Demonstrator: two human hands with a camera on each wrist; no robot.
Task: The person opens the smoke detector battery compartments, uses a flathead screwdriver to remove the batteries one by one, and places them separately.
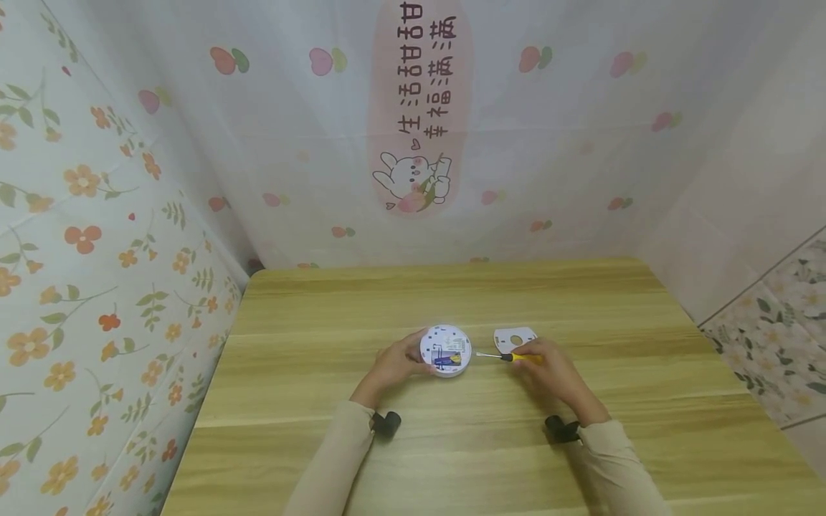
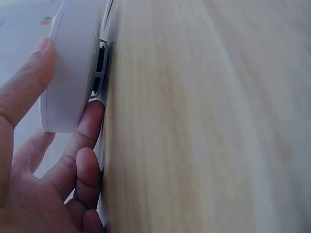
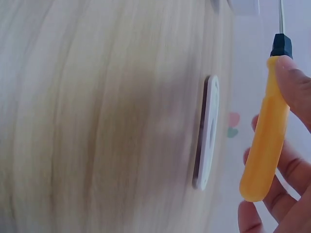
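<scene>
My left hand (image 1: 395, 362) grips a round white device (image 1: 445, 350), which looks like a smoke alarm, by its left edge. Its upper face carries printed labels and a blue-and-yellow patch. In the left wrist view the thumb lies on one side of the device (image 2: 73, 73) and fingers support the other, close over the tabletop. My right hand (image 1: 553, 369) holds a screwdriver (image 3: 267, 131) by its yellow handle, thumb near the black collar. The metal shaft points left, its tip a short way from the device. Just beyond that hand lies a flat white plate (image 1: 506, 340) with a central hole.
The wood-grain table (image 1: 310, 430) runs up to a printed curtain (image 1: 284, 143) at the back. A floral curtain (image 1: 84, 287) hangs along the left side. Black wrist mounts (image 1: 387, 424) sit at both sleeve cuffs.
</scene>
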